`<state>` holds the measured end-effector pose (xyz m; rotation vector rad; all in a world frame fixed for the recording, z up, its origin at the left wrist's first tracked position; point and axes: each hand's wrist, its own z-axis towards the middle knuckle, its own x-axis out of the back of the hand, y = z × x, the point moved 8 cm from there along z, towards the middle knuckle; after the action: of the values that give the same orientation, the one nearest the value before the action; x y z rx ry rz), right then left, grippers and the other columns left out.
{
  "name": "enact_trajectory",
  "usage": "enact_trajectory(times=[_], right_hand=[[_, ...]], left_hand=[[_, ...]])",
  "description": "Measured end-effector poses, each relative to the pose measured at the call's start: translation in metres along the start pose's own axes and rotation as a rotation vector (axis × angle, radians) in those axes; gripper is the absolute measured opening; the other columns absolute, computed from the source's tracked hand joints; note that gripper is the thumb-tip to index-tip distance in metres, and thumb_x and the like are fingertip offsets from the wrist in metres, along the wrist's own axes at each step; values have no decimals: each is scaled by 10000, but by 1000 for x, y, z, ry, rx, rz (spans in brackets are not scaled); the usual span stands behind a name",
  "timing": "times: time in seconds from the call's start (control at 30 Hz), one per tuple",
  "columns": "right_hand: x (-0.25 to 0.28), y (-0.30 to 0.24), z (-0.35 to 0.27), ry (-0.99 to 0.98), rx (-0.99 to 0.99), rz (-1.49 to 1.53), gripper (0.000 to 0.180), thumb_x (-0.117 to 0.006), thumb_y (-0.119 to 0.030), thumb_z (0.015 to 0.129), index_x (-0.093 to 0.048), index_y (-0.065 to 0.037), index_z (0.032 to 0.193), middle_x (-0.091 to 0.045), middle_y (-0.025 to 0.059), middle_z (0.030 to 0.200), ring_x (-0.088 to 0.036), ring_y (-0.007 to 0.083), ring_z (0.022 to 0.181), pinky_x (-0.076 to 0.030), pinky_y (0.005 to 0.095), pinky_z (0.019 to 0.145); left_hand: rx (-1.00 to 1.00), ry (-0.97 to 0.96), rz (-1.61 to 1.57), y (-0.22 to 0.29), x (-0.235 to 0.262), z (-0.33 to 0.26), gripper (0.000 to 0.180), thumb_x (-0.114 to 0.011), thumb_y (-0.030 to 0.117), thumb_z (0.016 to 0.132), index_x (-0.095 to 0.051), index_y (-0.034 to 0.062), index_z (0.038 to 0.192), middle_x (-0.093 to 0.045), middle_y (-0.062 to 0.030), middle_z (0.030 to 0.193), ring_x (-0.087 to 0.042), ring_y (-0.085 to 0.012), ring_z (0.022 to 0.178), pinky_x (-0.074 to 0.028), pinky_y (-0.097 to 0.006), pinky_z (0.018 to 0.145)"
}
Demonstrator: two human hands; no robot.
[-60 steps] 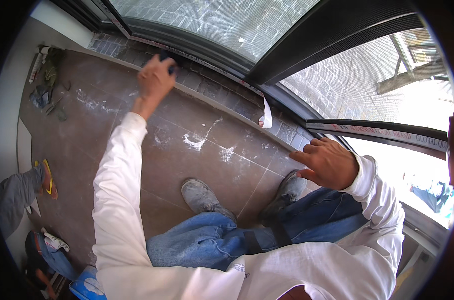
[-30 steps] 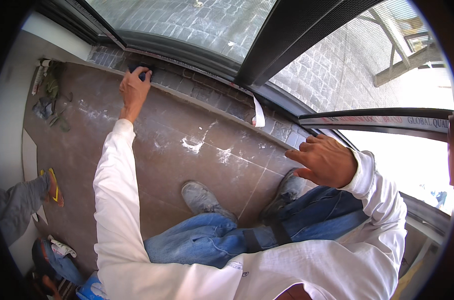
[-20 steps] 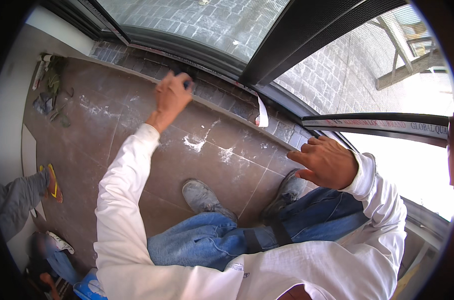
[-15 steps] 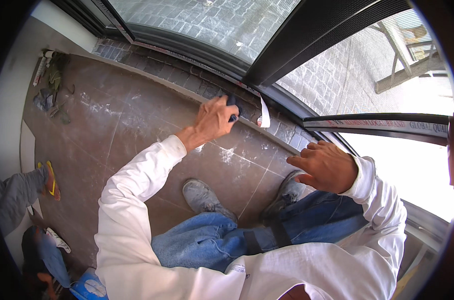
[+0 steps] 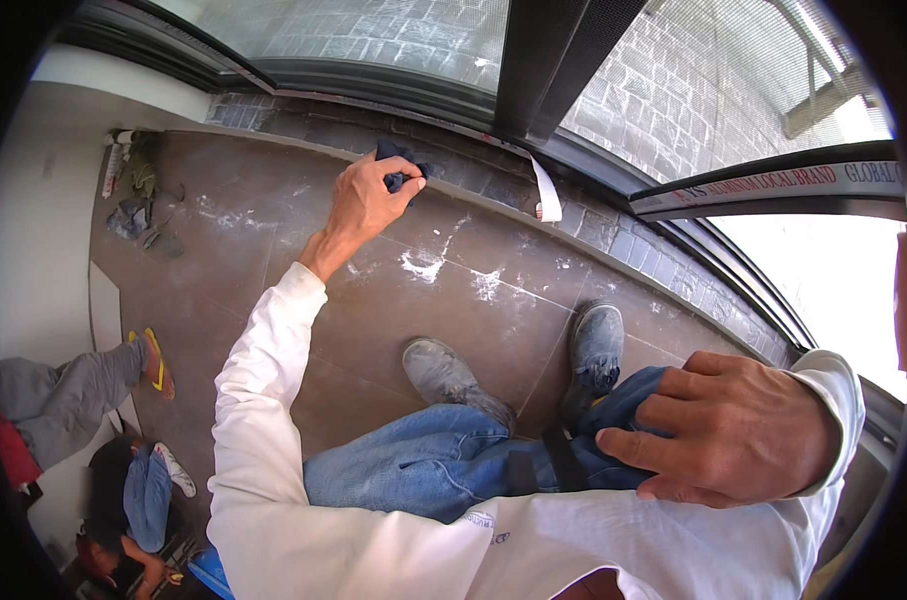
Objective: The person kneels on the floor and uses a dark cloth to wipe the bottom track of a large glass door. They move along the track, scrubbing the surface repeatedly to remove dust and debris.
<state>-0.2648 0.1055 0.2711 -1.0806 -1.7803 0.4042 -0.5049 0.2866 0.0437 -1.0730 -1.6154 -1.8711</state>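
My left hand (image 5: 369, 203) is stretched forward, its fingers closed round a crumpled dark blue cloth (image 5: 401, 158). The cloth lies at the edge of the dark stone sill (image 5: 463, 170) below the window. Drawn back over my right thigh is my right hand (image 5: 728, 425), holding nothing, with its fingers loosely spread. A loose strip of white tape (image 5: 546, 190) hangs from the window frame to the right of the cloth. The brown tiled floor (image 5: 343, 310) carries white smears below the sill.
Black-framed windows (image 5: 393, 85) run along the far side. A taped frame bar (image 5: 773, 187) juts in at the right. Dark rags and a tube (image 5: 133, 195) lie in the left corner. Two other people are at the left, one standing in yellow sandals (image 5: 157, 365), one low down.
My left hand has moved left along the sill with the cloth. My right hand has pulled back from near the sill to above my thigh. The view has shifted.
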Motion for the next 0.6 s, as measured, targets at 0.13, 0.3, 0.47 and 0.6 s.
enact_trajectory(times=[0.13, 0.3, 0.47, 0.6], right_hand=[[14, -12, 0, 214, 283, -173, 461, -706, -420, 912, -686, -79, 1222, -659, 39, 855, -613, 171, 683, -457, 325, 603], [38, -38, -14, 532, 567, -135, 409, -697, -370, 909, -707, -84, 1201, -640, 24, 865, -588, 137, 721, -453, 291, 625], [-2, -22, 50, 347, 470, -308, 326, -715, -303, 845, -678, -29, 1019, -590, 48, 779, -608, 214, 775, -458, 335, 693], [-28, -18, 85, 280, 484, -429, 289, -762, -289, 807, -651, -43, 911, -649, 95, 831, -638, 255, 840, -473, 368, 735]], left_hand=[[-39, -18, 5, 20, 3, -4, 176, -801, 282, 832, -783, 128, 916, -707, -122, 890, -680, -285, 787, -533, -386, 735], [-11, -72, 98, 37, -9, -15, 196, -795, 300, 821, -782, 127, 912, -684, -156, 896, -685, -320, 845, -528, -425, 761], [104, -94, 125, 48, -14, -35, 171, -784, 288, 814, -778, 136, 892, -685, -157, 914, -683, -355, 864, -526, -443, 769], [173, -171, 156, 73, -24, -55, 152, -762, 277, 806, -773, 139, 869, -693, -149, 956, -678, -366, 912, -520, -465, 785]])
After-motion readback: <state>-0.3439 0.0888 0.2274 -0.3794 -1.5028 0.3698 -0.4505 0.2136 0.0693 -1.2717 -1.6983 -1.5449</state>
